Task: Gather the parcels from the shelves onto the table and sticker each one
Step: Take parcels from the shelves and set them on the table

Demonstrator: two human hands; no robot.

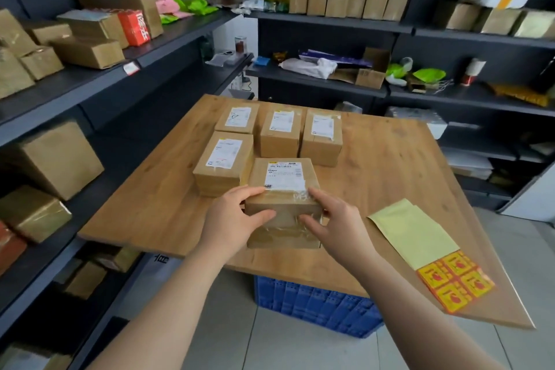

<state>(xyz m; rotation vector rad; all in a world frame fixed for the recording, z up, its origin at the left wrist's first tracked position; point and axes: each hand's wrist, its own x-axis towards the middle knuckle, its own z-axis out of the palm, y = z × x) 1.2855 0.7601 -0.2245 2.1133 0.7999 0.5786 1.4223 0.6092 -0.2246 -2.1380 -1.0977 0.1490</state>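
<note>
A brown cardboard parcel with a white shipping label sits on the wooden table, nearest to me. My left hand grips its near left corner and my right hand grips its near right corner. Behind it stand several more labelled parcels: one at its left and three in a back row. A sheet of orange-red stickers, partly peeled to bare yellow backing, lies at the table's right near edge.
Dark shelves on the left hold more cardboard boxes. Shelves at the back and right carry small boxes, bags and tape rolls. A blue plastic crate stands under the table.
</note>
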